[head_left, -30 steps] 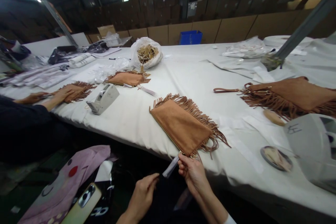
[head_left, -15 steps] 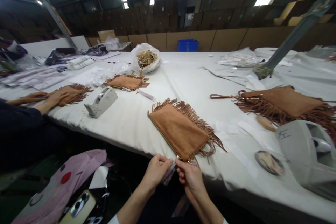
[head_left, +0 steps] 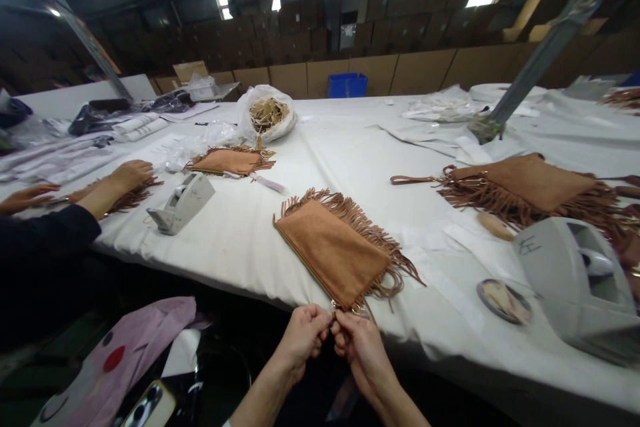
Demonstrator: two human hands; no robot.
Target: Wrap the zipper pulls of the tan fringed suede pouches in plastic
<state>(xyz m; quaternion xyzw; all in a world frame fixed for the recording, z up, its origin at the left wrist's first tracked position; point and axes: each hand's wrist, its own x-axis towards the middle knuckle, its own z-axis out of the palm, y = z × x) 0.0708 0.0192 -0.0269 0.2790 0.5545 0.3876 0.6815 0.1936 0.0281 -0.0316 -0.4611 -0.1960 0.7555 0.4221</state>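
A tan suede pouch with long fringe point(head_left: 335, 250) lies at the table's front edge, its zipper side facing me and one corner pointing at my hands. At that corner some gold metal shows by the zipper end. My right hand point(head_left: 361, 347) is closed in a pinch just below the corner, on the zipper pull. My left hand point(head_left: 304, 339) is pinched closed too, its fingertips almost meeting the right ones. What sits between the left fingertips is too small and hidden to make out.
Grey tape dispensers point(head_left: 570, 280) point(head_left: 184, 203) stand to both sides. Another fringed pouch point(head_left: 530, 180) with a wrist strap lies right, one more point(head_left: 227, 161) behind. A plastic bag of tan strands point(head_left: 267, 113) sits farther back. A co-worker's hand point(head_left: 131, 175) is at left.
My left hand has come right, up to my right fingertips; the clear plastic seen between my hands no longer shows there. The co-worker's hand has lifted off the left pouch. The view has shifted slightly.
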